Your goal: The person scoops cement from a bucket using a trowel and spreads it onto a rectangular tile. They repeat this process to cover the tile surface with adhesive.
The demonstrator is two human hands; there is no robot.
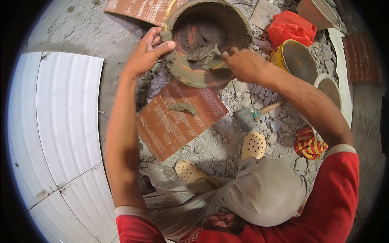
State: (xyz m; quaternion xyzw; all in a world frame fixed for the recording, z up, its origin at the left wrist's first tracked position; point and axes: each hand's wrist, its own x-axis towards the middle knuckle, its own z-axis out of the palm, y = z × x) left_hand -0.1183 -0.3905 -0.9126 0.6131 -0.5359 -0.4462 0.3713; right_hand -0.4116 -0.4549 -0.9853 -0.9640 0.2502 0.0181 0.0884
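Note:
A mortar-smeared bucket leans with its mouth toward me, and grey mortar lies inside it. My left hand is closed on a mortar-coated grip at the bucket's left rim, thumb on top. Reaching over the right side of the mouth, my right hand is closed on a trowel whose handle is mostly hidden in the fist. The trowel's blade, thickly coated in mortar, is inside the bucket. Just below, a brown tile lies ridged side up with a strip of mortar on it.
A mallet rests on rubble near my shoe. To the right are a yellow bucket, a red plastic bag and a striped bag. White wall tiles stand at left; another brown tile lies behind.

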